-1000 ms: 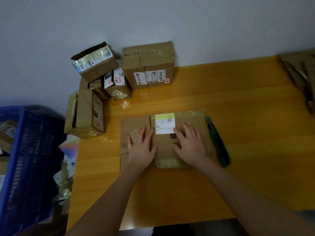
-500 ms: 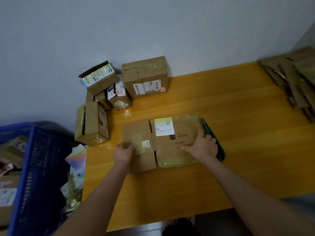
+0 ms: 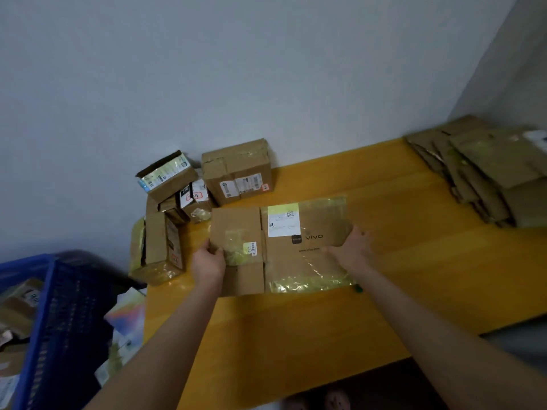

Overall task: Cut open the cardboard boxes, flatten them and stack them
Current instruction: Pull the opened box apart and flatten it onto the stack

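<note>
Cardboard box, flattened, is gripped at opposite edges by the left hand and right hand, apparently bound for the stack at the desk's far right corner.

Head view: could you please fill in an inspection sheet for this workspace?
Surface: yellow wooden table.
Job's things: flattened box, held at both side edges; stack of flattened boxes at the table's far right; uncut boxes piled at its far left corner by the wall; green tool tip showing at the held box's near right corner, the rest hidden.
Clutter: blue crate left of the table, holding packages; loose packaging between crate and table.
Hands: left hand grips the box's left edge; right hand holds its right edge.
Cables: nothing seen.
Surroundings: grey wall behind the table.
</note>
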Demonstrator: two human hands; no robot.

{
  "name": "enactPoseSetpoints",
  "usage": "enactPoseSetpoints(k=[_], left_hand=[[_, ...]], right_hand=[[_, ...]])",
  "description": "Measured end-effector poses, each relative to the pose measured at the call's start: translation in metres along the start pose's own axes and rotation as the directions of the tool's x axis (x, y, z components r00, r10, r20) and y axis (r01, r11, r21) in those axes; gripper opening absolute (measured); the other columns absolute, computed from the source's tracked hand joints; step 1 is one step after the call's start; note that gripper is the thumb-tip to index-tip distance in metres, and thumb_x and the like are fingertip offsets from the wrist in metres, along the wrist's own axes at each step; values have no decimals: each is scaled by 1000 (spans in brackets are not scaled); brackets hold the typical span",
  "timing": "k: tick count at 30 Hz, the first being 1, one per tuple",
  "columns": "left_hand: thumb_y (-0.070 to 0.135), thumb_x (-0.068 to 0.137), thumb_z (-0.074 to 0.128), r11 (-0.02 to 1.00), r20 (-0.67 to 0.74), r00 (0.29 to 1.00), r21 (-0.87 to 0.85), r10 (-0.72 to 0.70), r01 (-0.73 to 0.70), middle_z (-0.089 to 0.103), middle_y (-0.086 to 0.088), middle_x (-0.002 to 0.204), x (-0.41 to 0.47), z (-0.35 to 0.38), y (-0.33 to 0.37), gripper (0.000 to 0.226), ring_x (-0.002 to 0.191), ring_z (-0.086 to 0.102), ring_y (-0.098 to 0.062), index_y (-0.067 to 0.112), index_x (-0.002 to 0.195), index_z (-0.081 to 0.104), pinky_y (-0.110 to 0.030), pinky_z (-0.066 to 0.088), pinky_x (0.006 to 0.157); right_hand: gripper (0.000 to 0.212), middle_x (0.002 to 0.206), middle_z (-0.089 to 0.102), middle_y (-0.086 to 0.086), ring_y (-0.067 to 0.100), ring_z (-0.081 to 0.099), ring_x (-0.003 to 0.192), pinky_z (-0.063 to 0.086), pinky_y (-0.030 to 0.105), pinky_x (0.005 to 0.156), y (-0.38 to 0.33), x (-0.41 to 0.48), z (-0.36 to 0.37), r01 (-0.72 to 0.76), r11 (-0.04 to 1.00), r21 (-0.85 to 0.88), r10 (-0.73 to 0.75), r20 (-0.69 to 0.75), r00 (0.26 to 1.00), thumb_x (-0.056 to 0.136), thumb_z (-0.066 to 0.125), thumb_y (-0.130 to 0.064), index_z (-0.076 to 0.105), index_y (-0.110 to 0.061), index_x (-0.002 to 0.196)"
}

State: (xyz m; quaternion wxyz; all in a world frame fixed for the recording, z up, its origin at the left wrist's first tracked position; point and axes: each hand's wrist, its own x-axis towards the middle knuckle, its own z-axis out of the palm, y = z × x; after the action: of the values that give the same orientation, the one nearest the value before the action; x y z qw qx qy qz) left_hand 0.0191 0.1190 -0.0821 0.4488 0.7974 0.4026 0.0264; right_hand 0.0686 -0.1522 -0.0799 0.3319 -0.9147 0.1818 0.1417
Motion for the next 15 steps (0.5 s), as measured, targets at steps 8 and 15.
enactPoseSetpoints(k=[8, 15], left_hand=[[3, 91, 58, 971, 200, 962, -185, 187, -150, 60, -7, 126, -56, 70, 97, 56, 102, 56, -22, 20, 143, 44, -32, 44, 83], [-2, 89, 57, 954, 223, 944, -233, 242, -189, 58, -13, 130, -116, 163, 170, 56, 117, 55, -31, 13, 141, 44, -48, 45, 101]], right_hand=[[97, 145, 36, 14, 32, 42, 128, 42, 43, 98, 35, 24, -122, -3, 999, -42, -6, -217, 976, 71, 81, -39, 27, -7, 144], [95, 142, 32, 15, 34, 40, 126, 43, 45, 95, 95, 84, -213, -16, 998, -63, -2, -285, 958, 73, 79, -41, 23, -12, 145]])
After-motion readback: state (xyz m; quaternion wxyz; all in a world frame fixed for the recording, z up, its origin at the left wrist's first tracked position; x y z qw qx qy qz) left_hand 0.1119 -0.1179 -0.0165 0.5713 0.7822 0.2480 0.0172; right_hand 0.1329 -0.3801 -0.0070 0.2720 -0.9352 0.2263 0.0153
